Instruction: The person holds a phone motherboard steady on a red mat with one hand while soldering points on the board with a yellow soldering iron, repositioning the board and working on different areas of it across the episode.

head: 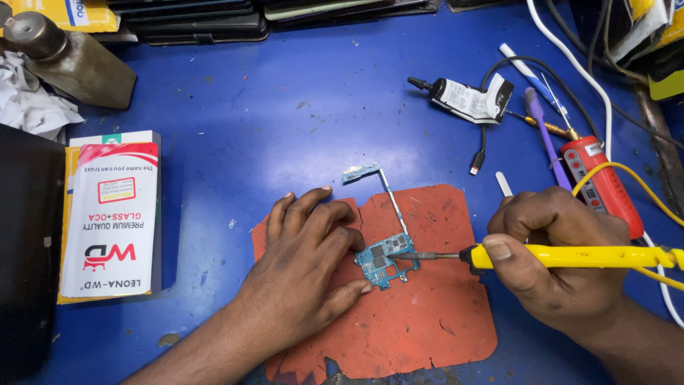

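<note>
On orange mat: left hand flat, pinning circuit board; right hand fisted w/ soldering iron.

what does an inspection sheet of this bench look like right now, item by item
surface: blue table with a worn orange mat under the work
job's things: small blue circuit board on the mat; yellow soldering iron with its tip on the board
clutter: black glue tube, red pen tool, purple tool, white packets, brown bottle, dark trays
grippers: left hand pressing the board's left edge; right hand gripping the iron
cables: black cable, white cable, yellow cord
surroundings: dark box at left edge
</note>
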The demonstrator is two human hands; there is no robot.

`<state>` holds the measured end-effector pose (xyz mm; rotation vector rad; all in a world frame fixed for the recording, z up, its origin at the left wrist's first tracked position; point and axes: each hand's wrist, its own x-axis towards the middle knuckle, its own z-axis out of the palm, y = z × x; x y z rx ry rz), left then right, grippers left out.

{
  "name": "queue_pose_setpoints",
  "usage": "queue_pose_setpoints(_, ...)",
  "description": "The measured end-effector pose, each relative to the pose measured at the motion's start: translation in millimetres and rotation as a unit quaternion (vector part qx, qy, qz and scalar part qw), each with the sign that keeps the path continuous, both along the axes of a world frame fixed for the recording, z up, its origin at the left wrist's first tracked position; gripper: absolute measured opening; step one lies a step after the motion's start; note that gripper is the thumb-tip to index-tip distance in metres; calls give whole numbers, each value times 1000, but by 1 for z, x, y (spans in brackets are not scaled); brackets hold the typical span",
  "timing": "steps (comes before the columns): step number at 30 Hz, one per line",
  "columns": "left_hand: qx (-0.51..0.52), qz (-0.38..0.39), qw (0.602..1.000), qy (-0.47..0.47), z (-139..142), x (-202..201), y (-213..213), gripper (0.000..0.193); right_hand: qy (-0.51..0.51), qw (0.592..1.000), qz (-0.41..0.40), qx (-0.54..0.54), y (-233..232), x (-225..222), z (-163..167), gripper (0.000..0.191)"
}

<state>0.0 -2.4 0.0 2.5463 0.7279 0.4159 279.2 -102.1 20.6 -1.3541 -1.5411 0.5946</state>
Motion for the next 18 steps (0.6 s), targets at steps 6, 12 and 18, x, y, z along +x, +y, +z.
queue_pose_setpoints(6,-2,1,1000,-1,0,0,-1,49,-12,1000,-3,4,0,1,1,21)
queue_pose_setpoints(12,-4,1,1000,3,0,-1,0,49,-9,1000,2,1,0,0,0,21)
queue_pose_setpoints(18,-7,3,1000,8,0,1,-1,49,4,1000,6,3,0,1,1,20)
